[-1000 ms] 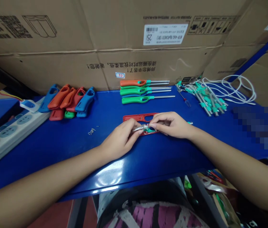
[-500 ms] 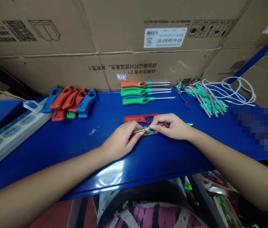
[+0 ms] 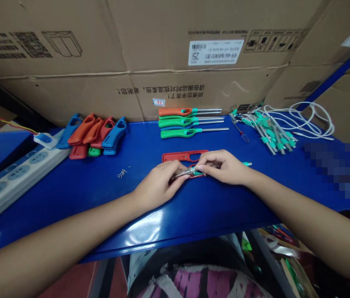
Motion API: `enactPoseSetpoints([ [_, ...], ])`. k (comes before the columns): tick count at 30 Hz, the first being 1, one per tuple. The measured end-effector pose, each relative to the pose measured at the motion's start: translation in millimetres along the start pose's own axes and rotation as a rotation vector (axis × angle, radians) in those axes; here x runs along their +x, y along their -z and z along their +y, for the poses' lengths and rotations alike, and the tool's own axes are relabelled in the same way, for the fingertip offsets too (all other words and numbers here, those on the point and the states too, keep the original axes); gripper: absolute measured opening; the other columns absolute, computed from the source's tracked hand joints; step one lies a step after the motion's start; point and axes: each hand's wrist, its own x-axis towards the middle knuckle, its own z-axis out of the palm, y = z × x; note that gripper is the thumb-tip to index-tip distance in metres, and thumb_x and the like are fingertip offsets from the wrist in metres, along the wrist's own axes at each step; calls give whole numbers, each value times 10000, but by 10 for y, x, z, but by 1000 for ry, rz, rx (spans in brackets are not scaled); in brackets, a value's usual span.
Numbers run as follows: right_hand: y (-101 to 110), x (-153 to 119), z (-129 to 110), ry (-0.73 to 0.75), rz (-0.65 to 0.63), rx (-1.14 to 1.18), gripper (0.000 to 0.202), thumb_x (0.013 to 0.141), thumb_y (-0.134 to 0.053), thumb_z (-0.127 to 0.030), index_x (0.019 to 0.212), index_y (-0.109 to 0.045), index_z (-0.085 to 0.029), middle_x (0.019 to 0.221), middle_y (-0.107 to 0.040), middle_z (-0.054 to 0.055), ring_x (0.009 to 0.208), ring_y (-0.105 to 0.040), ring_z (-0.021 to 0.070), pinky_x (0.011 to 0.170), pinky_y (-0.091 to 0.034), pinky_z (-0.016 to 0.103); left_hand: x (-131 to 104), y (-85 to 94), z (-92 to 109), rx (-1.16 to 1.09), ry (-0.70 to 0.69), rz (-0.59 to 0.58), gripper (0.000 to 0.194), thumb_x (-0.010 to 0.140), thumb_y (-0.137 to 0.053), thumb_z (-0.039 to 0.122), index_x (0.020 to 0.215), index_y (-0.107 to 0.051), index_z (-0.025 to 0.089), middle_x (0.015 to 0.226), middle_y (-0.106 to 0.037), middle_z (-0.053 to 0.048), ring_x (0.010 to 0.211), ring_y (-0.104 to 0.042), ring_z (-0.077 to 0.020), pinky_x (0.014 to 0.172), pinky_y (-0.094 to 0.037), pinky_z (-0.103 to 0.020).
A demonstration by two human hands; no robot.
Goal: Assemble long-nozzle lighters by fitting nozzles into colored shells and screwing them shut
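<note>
Apparently mid-assembly: working at one end of a shiny cylinder [image 3: 182, 173]

Gripping the cylinder with the left hand [image 3: 161, 179], in a closed grip of thumb and fingers. Pinching at its right-hand end with the right hand [image 3: 224, 167], also in a closed grip; cannot tell whether on the end itself or on some small part there. Close by the fingertips, partly covered: the nearer red casing half [image 3: 197, 177], with green parts [image 3: 199, 172] inside. Just beyond on the table [image 3: 218, 207]: the farther red casing half [image 3: 177, 157], lying apart. Off to the left: a few small metal pins [image 3: 121, 173].

Judged step: connecting or trimming the cylinder's end, outside the casing. Calling next, probably, for a steady left hold and fine right fingertip control, then for careful seating beside the green parts without trapping anything loose.
</note>
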Motion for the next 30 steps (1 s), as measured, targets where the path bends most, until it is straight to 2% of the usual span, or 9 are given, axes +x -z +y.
enactPoseSetpoints([
  [12, -17, -5, 14, -4, 1, -78, 327, 884, -666, -460, 838, -705, -138, 697, -636, 25, 585, -516, 108, 539, -397, 232, 2, -7, -1, 15, 9, 6, 77, 994, -564, 251, 972, -589, 183, 882, -697, -14, 788, -661, -154, 719, -504, -275],
  [18, -14, 19, -58, -66, 24, 47, 367, 838, -705, -501, 822, -683, -135, 706, -640, 23, 592, -532, 101, 544, -406, 229, 7, 3, 11, 16, 66, 8, 109, 998, -554, 283, 1020, -596, 185, 902, -700, -16, 758, -643, -145, 706, -498, -271],
  [24, -18, 28, -113, -86, 53, 119, 365, 825, -722, -507, 813, -669, -146, 599, -561, -33, 491, -434, 65, 481, -354, 220, 4, -4, -4, 31, 74, 31, 128, 981, -587, 306, 1014, -633, 191, 851, -693, -3, 699, -618, -131, 683, -492, -257],
  [30, -52, 30, -83, -83, 94, 94, 385, 795, -741, -527, 810, -692, -146, 726, -649, 25, 620, -538, 108, 569, -428, 238, 6, 0, -4, 19, 83, 36, 146, 985, -589, 315, 976, -646, 181, 845, -697, -9, 697, -618, -131, 686, -491, -255],
])
